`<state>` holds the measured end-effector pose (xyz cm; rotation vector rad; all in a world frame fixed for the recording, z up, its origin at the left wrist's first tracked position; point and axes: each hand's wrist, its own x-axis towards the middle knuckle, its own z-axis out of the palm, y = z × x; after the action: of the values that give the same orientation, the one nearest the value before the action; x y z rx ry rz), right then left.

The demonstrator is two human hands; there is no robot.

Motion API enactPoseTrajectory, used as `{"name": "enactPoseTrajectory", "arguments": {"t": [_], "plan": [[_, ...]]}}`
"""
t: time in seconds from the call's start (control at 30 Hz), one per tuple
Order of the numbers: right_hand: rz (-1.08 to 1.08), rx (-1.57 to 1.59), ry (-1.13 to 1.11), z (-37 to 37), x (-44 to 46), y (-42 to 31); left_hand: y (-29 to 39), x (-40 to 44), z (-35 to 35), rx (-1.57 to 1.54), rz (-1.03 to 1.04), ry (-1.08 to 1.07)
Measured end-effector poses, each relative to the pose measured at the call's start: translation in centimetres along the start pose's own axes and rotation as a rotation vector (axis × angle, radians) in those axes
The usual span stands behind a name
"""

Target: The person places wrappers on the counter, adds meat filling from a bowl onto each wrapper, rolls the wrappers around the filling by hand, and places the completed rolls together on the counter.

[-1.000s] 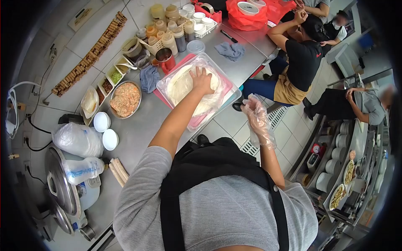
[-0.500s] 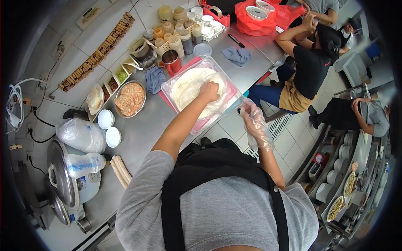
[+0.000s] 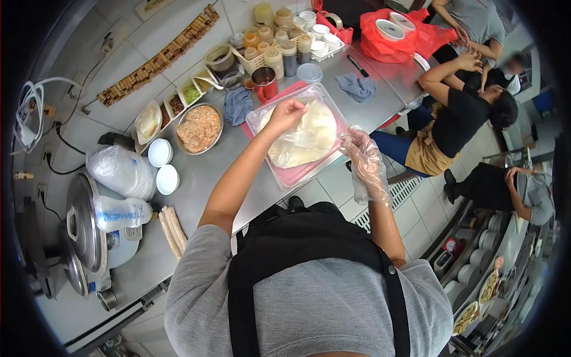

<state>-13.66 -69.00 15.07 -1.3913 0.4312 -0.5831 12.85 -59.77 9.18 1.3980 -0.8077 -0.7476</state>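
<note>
My bare left hand [image 3: 288, 114] is above a clear plastic tray [image 3: 329, 97], its fingers pinched on thin clear plastic film [image 3: 306, 106]. Beneath the film lies a wide, pale, dough-like mass [image 3: 315, 132] that fills much of the tray. Pink sheeting or board [image 3: 295, 177] shows under and around the tray. My right hand [image 3: 361, 156], in a loose clear plastic glove, is just off the tray's right corner. Its fingers are curled, and whatever they may hold is hidden by the crumpled glove.
Left of the tray stand a bowl of minced filling [image 3: 200, 128], a blue cloth [image 3: 238, 107] and a red cup [image 3: 264, 84]. Sauce bottles [image 3: 273, 61] line the back. Two white bowls [image 3: 168, 179] sit nearer left. A seated co-worker [image 3: 461, 128] is at the right.
My left hand has risen out of the pale mass, moving slightly left and up, and now pinches film at its edge. The gloved right hand stays near the tray corner. The view has shifted a little.
</note>
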Motion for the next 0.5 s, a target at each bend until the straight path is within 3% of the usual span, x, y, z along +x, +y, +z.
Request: {"name": "enactPoseTrajectory", "arguments": {"t": [0.1,0.2,0.23,0.3,0.37,0.43,0.5], "plan": [[-0.051,0.066,-0.023,2.5,2.2,-0.8,4.1,-1.0,-0.4,-0.022,0.081,0.011],[-0.172,-0.506,0.063,4.9,4.8,-2.6,5.0,-1.6,-0.2,0.038,0.049,-0.005],[-0.171,-0.507,0.060,5.4,5.5,-2.5,5.3,-2.0,0.0,0.037,0.049,-0.002],[-0.207,-0.792,-0.047,6.2,7.1,-2.6,6.4,-2.6,0.4,-0.238,-0.111,0.060],[-0.198,-0.711,-0.066,7.1,7.9,-2.9,7.8,-3.2,0.1,-0.269,-0.081,0.068],[-0.022,-0.728,-0.214,8.2,8.2,-5.5,9.1,-3.9,-0.5,-0.301,-0.057,0.084],[0.001,-0.593,-0.287,8.7,9.1,-6.5,10.4,-4.6,-1.6,-0.388,0.085,0.156]]}}
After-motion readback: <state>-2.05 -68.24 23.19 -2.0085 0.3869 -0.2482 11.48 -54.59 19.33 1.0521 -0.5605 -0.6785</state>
